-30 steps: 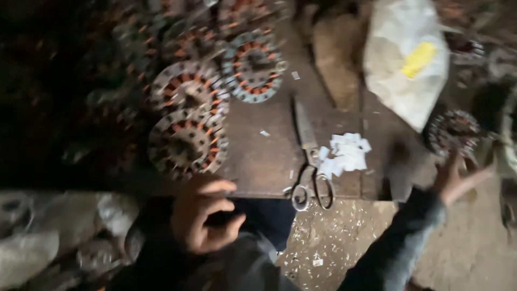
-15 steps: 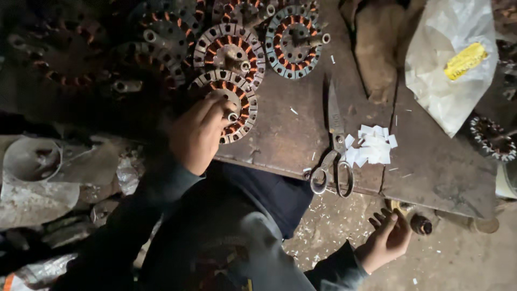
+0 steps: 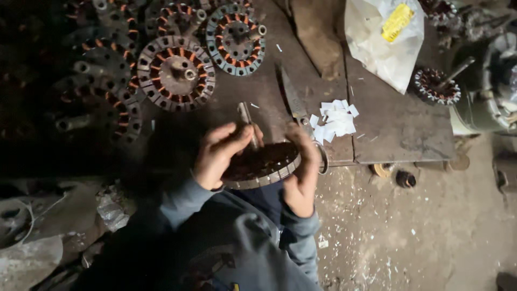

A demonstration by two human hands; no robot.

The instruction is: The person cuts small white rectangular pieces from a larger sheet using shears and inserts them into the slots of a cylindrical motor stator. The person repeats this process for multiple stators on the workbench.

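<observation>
The held stator [image 3: 262,164], a round disc with a steel-toothed rim and dark copper windings, sits tilted at the near edge of the wooden worktop [image 3: 398,129], and everything else is placed from it. The left hand [image 3: 218,155] wraps the disc's left rim, its grip grasping the edge with the thumb laid over the top face. The right hand [image 3: 302,172] cups the right rim, its grip clenched round the disc from the side and below. A metal shaft [image 3: 248,123] rises from the middle of the disc between the two hands. Just beyond the stator, a pair of scissors [image 3: 295,102] lies on the worktop, its handle loop partly hidden behind the right hand. Touching the scissors on the right lies a small heap of white paper slips [image 3: 336,122]. Farther beyond, to the left, more stators [image 3: 176,73] lie flat and crowded together. Far beyond to the right rests a white plastic bag [image 3: 385,37].
</observation>
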